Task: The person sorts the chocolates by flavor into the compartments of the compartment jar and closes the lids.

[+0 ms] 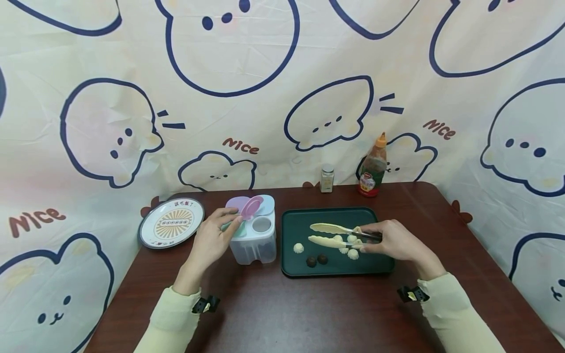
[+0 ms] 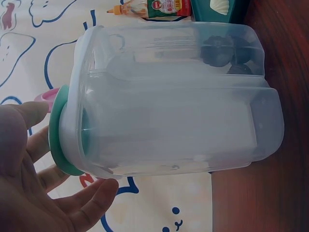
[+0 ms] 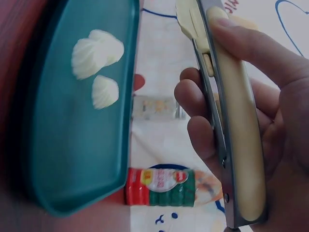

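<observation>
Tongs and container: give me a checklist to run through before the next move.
1. Tongs secure: ok, gripped in the right hand.
2. Tongs free to pick up: ok, nothing between the spread tips.
3. Pink lid out of the way: ok, the left hand holds it tilted up.
4. Container open: ok, one round opening is uncovered.
5. White pieces available: ok, several on the tray.
6. Dark balls all inside: not ok, two lie on the tray.

Head view looked forward-down; wrist views, close, sideways; head and left shared a boxy, translucent, seemingly plastic container (image 2: 178,111).
</observation>
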A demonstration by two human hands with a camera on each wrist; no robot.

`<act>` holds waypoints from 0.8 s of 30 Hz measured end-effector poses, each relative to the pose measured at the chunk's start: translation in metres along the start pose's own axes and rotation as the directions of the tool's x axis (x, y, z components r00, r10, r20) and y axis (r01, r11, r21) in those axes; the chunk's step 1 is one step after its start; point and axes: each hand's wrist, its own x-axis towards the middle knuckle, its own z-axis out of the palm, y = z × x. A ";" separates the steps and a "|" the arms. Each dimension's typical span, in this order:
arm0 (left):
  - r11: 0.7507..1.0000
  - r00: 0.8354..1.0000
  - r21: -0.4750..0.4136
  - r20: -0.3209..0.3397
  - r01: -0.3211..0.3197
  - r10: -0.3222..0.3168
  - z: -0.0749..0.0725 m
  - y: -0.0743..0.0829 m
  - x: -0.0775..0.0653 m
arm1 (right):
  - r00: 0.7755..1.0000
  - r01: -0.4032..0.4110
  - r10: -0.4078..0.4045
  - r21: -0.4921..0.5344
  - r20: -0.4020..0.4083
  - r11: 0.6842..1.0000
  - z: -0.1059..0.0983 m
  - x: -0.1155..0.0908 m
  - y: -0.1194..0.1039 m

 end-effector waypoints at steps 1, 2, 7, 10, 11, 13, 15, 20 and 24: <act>1.000 1.000 0.001 0.001 0.000 0.000 0.000 0.000 0.000 | 1.000 0.000 0.000 -0.002 0.007 1.000 0.001 -0.001 0.002; 1.000 1.000 0.002 0.002 -0.002 0.002 0.000 0.000 0.000 | 1.000 0.002 -0.002 -0.003 0.013 1.000 0.002 -0.002 0.004; 1.000 1.000 0.000 0.003 0.001 -0.001 0.000 0.001 -0.001 | 0.998 -0.018 0.018 -0.002 0.055 1.000 0.007 -0.006 0.015; 1.000 1.000 -0.006 0.005 0.005 -0.005 -0.001 0.001 -0.001 | 0.997 -0.023 0.024 -0.011 0.069 1.000 0.010 -0.008 0.019; 1.000 1.000 -0.007 0.006 0.007 -0.007 -0.001 0.001 -0.001 | 0.997 -0.025 0.026 -0.015 0.070 1.000 0.011 -0.009 0.020; 1.000 1.000 -0.009 0.009 0.008 -0.008 -0.001 0.001 -0.001 | 0.997 -0.020 0.023 -0.031 0.074 0.999 0.012 -0.009 0.022; 1.000 1.000 -0.009 0.010 0.010 -0.010 -0.002 0.002 -0.001 | 0.997 -0.014 0.018 -0.044 0.080 0.999 0.013 -0.010 0.024; 1.000 1.000 -0.013 0.005 0.002 -0.002 -0.002 0.001 0.000 | 0.995 -0.009 0.014 -0.054 0.096 0.999 0.014 -0.011 0.024; 1.000 1.000 -0.016 0.007 0.006 -0.005 -0.002 0.001 0.000 | 0.994 -0.002 0.007 -0.047 0.106 0.999 0.013 -0.012 0.024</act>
